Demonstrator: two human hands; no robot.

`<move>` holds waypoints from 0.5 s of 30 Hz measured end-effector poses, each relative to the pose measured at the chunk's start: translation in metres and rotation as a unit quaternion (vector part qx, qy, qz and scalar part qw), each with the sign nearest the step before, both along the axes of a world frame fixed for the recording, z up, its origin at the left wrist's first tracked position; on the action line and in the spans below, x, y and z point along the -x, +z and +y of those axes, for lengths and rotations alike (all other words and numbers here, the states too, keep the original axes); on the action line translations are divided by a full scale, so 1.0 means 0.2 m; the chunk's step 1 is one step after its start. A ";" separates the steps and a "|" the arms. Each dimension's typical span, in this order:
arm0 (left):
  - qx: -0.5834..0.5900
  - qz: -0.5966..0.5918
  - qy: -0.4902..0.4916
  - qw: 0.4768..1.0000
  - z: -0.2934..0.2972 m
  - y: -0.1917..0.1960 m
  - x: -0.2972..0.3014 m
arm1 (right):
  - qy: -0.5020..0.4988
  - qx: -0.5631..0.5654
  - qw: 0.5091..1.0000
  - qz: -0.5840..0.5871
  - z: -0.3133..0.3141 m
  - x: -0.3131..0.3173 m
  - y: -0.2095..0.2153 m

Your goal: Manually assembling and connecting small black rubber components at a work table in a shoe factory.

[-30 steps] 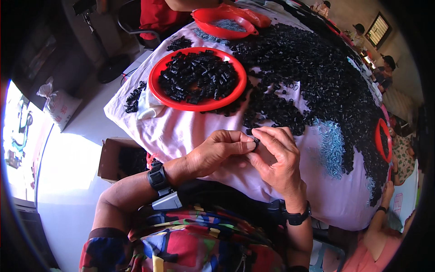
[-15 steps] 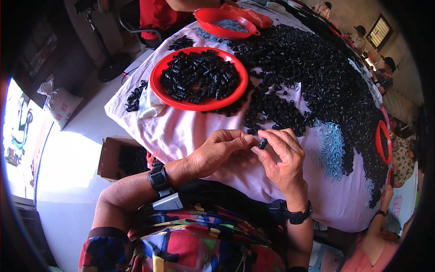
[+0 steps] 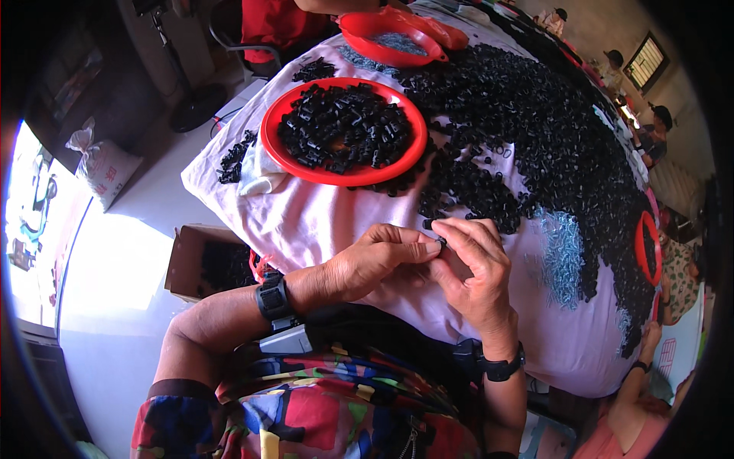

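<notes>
a white sack point(image 3: 107, 167), knotted at its neck, is standing on the shiny pale floor point(image 3: 115, 306). a black pole stand with a round base point(image 3: 197, 108) is rising near a dark armchair point(image 3: 226, 23). a barred rectangular window point(image 3: 646, 63) is sitting in the beige wall point(image 3: 612, 27).

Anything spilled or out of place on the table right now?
Possibly the small pale-blue pieces: they lie loose on the pink cloth, right of the right hand, while similar ones sit in the red bowl. I see no damage.
</notes>
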State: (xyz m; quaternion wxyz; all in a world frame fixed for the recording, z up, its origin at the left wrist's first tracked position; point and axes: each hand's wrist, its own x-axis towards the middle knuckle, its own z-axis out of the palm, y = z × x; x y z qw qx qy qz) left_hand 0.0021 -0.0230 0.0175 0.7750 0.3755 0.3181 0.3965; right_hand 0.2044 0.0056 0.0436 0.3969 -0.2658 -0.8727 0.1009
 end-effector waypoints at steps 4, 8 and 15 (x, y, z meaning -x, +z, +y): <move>0.027 0.000 -0.001 1.000 0.01 -0.03 0.00 | -0.017 -0.026 0.999 -0.007 -0.02 0.01 -0.02; 0.021 -0.013 0.006 1.000 0.00 -0.02 0.00 | -0.029 -0.052 0.998 -0.025 -0.03 0.01 -0.02; 0.067 -0.073 0.030 0.995 -0.01 -0.01 -0.03 | -0.041 -0.057 0.998 0.002 0.00 -0.01 -0.01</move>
